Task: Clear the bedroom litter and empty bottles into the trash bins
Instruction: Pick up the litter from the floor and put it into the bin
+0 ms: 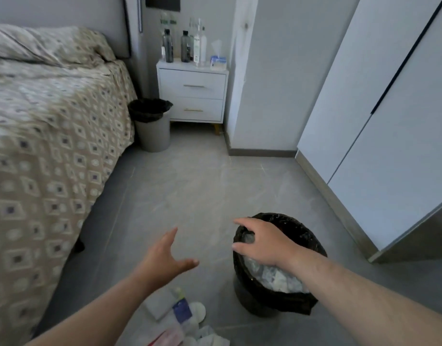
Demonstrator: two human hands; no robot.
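Beige diamond-patterned bedcover: fills the left of the frame, hanging down to the grey tiled floor.

Grey round trash bin with black liner: upright, upper centre-left, between the bed corner and the nightstand, just beside both.

White two-drawer nightstand: upper centre, against the wall. On top stand dark and clear upright bottles and, at its right end, a blue-and-white tissue box.

Left hand: lower centre, above the floor, fingers straight and thumb spread wide, holding nothing.

Pile of floor litter: bottom centre, below the left hand and apart from it, not touched. It includes:
- a small white bottle with a blue label, lying flat, long axis running up the frame, cap end toward the left hand;
- white round pads, touching the bottle's right side;
- a pink packet at the bottom edge, blurred.

Right hand: lower right of centre, palm down over the near bin's mouth, fingers loosely spread and bent, nothing held.

Dark round trash bin with black liner: lower right, upright, just right of the litter pile. Crumpled clear and white waste lies inside, directly beneath the right hand; whether the fingertips touch it cannot be told.

White wardrobe doors: right edge of the frame.
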